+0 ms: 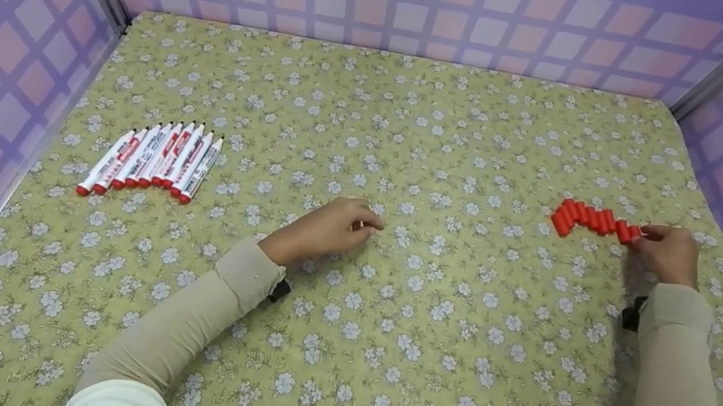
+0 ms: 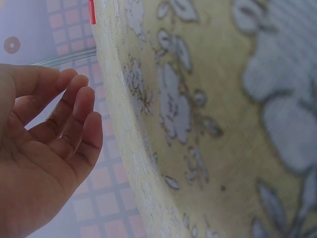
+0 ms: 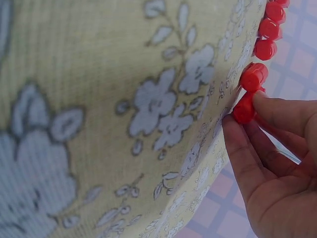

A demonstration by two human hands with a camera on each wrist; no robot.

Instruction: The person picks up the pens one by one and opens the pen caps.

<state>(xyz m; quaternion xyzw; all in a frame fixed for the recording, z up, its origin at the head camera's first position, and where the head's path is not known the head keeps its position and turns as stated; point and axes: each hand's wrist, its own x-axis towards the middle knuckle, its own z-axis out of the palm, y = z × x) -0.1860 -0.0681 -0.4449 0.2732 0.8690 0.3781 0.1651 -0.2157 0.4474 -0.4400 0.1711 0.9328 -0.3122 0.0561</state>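
Note:
My right hand [image 1: 670, 250] pinches a red marker cap [image 3: 244, 109] between thumb and fingertips at the right end of a row. The other red caps [image 1: 585, 215] lie side by side on the cloth, leading away to the left. Over the middle of the table, my left hand [image 1: 333, 224] holds nothing. Its fingers [image 2: 84, 119] are loosely bent, with the thumb near the index fingertip.
Several uncapped white markers [image 1: 153, 157] with red ends lie close together at the left, tips pointing away. A yellow flowered cloth [image 1: 382, 349] covers the table. Checkered purple panels [image 1: 392, 0] stand behind it and at both sides.

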